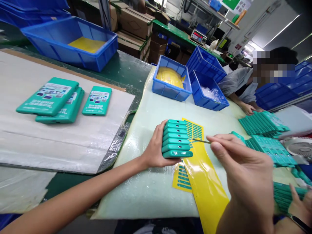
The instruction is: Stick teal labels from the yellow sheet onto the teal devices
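Note:
My left hand (154, 148) is wrapped round a stack of teal power banks (176, 136), with their narrow ends and small dark ports facing me. The lowest one sticks out a little toward me. In my right hand (240, 169), thumb and forefinger pinch a thin pointed metal tool (201, 141); whether it has one prong or two I cannot tell. Its tip is just right of the stack, over a yellow sheet with teal strips (196, 130). A second strip sheet (182, 178) lies below the stack, partly covered by a plain yellow sheet (207, 178).
More teal power banks (97, 100) lie on the cardboard at left. A blue bin (97, 61) stands behind them; smaller blue bins (170, 92) stand ahead. At right, a co-worker's hands (250, 109) are by rows of power banks (262, 125); another person's hand (299, 208) is lower right.

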Action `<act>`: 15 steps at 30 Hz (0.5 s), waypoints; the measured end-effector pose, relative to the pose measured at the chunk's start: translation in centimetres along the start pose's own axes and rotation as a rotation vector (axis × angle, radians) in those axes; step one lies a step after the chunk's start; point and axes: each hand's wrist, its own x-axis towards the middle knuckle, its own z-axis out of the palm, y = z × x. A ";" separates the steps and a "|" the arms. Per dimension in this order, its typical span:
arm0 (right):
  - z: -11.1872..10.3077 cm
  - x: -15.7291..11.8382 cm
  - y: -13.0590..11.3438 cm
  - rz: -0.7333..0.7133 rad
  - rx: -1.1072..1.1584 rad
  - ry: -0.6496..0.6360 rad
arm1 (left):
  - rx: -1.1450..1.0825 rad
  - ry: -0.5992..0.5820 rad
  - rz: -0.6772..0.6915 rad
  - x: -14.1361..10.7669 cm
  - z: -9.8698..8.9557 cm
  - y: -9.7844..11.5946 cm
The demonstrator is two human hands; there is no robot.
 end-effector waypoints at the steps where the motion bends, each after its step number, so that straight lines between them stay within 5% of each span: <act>1: 0.7 -0.3 0.0 0.036 0.005 0.014 | -0.001 0.000 -0.002 0.0 0.0 0.0; 7: 3.8 -1.4 -0.1 0.214 -0.047 0.136 | -0.002 0.003 -0.006 0.1 0.2 0.0; 15: 4.5 -1.1 0.1 0.173 -0.068 0.012 | -0.003 0.025 0.004 0.1 0.3 0.3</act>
